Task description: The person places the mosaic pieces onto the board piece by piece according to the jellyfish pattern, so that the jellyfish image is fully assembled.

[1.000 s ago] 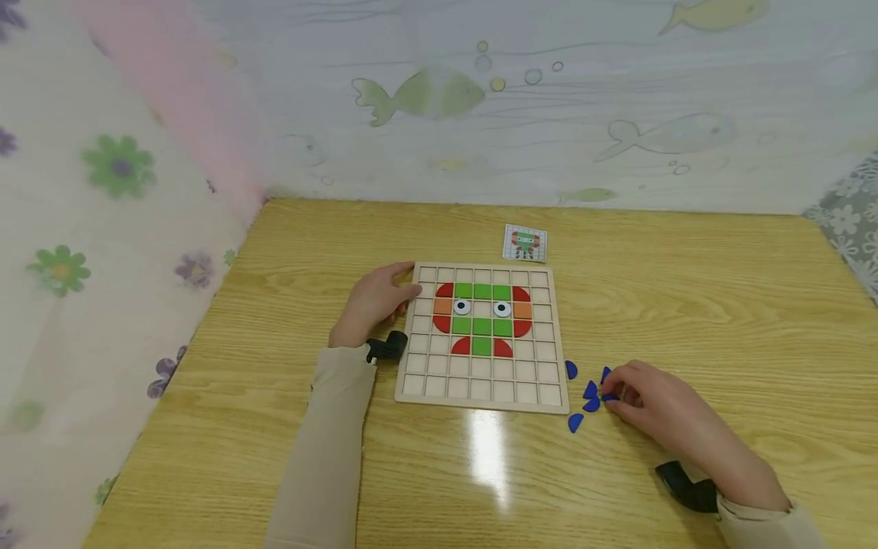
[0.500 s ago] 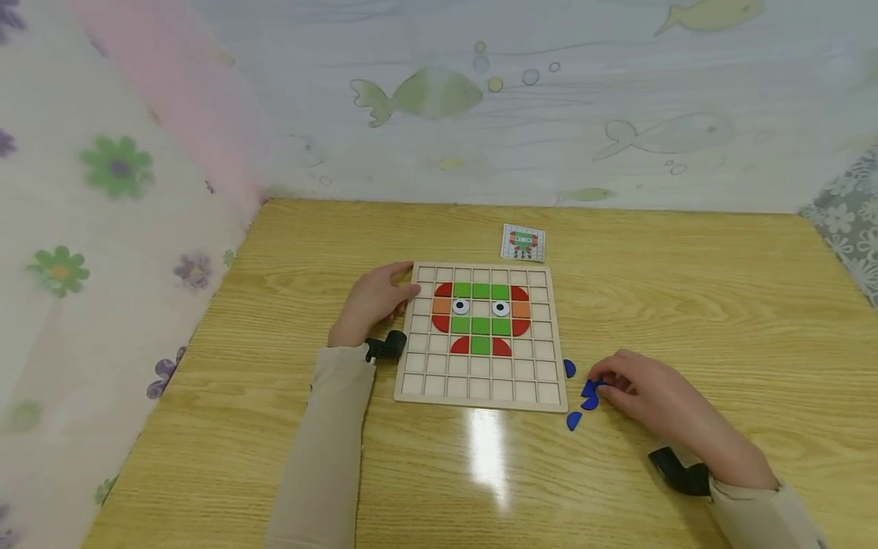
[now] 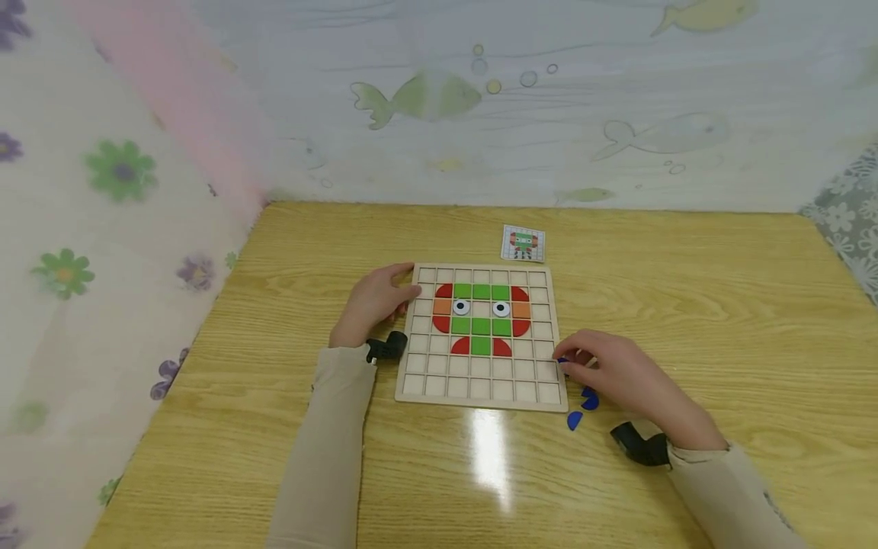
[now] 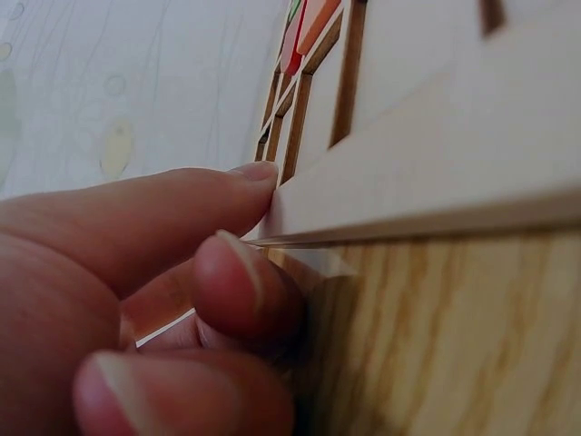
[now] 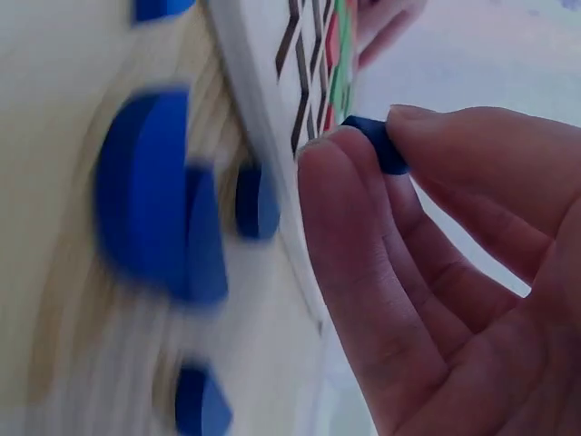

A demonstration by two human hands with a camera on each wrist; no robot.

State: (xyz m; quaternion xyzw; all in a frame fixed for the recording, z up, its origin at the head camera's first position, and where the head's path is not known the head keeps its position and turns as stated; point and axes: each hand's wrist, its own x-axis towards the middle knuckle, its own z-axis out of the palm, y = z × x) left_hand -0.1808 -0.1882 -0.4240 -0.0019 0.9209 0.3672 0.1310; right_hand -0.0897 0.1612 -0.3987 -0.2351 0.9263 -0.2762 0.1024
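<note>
A square wooden grid board (image 3: pixel 480 407) lies flat on the table, bearing green squares, red rounded corner tiles, orange squares and two eye discs. My left hand (image 3: pixel 373 305) holds its left edge. In the left wrist view the thumb (image 4: pixel 227 195) presses against the frame, with the other fingers curled beside the edge. At the board's right edge, my right hand (image 3: pixel 620 374) pinches a small blue tile (image 5: pixel 377 145) between thumb and fingers. More blue tiles lie below that hand, among them a half-round blue tile (image 3: pixel 575 420); the right wrist view shows a larger-looking blue tile (image 5: pixel 141 186) close by.
A small pattern card (image 3: pixel 523 243) lies behind the board, printed with a similar figure on a grid. The wood-grain table (image 3: pixel 720 305) meets a wall (image 3: pixel 439 175) decorated with fish at the back. A flowered wall (image 3: pixel 123 305) runs along the left.
My right hand has moved left and away from me, from the blue tiles to the board's right edge, carrying a blue tile. The left hand has stayed on the board.
</note>
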